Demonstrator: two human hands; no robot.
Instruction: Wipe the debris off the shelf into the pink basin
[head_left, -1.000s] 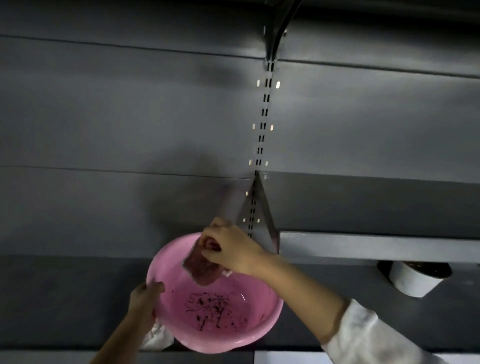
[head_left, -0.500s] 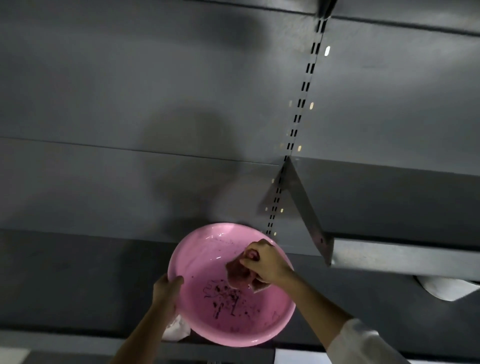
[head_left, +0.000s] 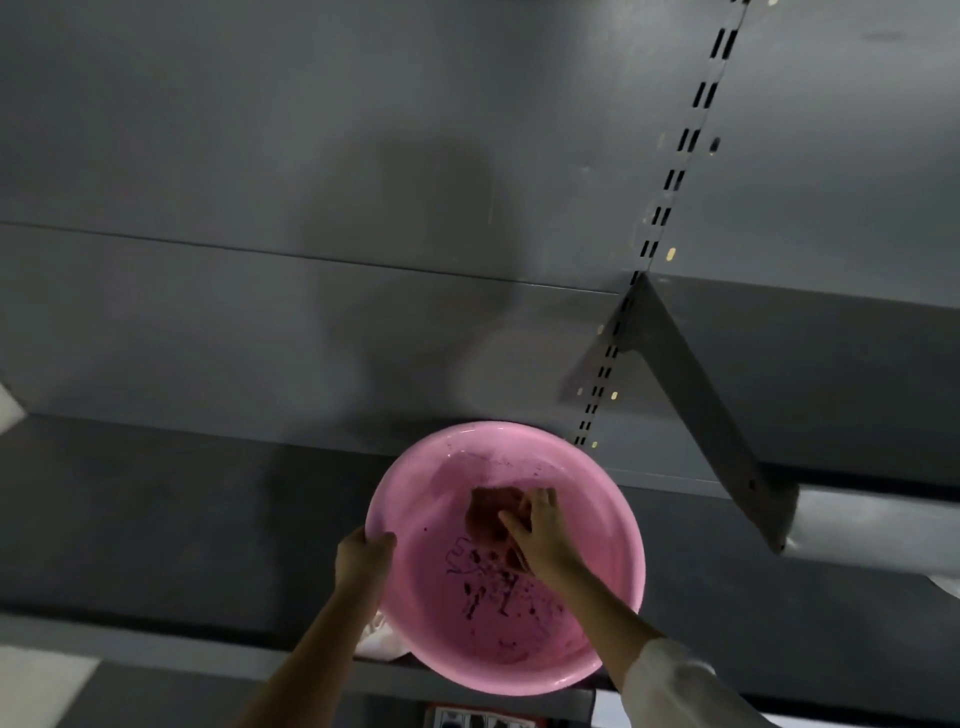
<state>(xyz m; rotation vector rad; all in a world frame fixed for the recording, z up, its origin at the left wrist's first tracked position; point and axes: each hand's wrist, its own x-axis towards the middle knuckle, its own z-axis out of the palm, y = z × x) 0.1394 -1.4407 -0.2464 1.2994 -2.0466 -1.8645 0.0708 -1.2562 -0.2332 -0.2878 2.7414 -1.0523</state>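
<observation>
The pink basin rests on the dark grey shelf, tilted towards me at the shelf's front. Dark debris is scattered over its bottom. My left hand grips the basin's left rim. Inside the basin, my right hand presses a reddish-brown cloth against the inner wall, with its fingers spread over the cloth.
A grey metal bracket and a higher shelf jut out at the right. A slotted upright runs up the back panel. Something white lies under the basin's left side. A shelf front edge runs below.
My right hand has moved the cloth from above the rim down into the basin. The view has swung left, so the bracket now sits further right.
</observation>
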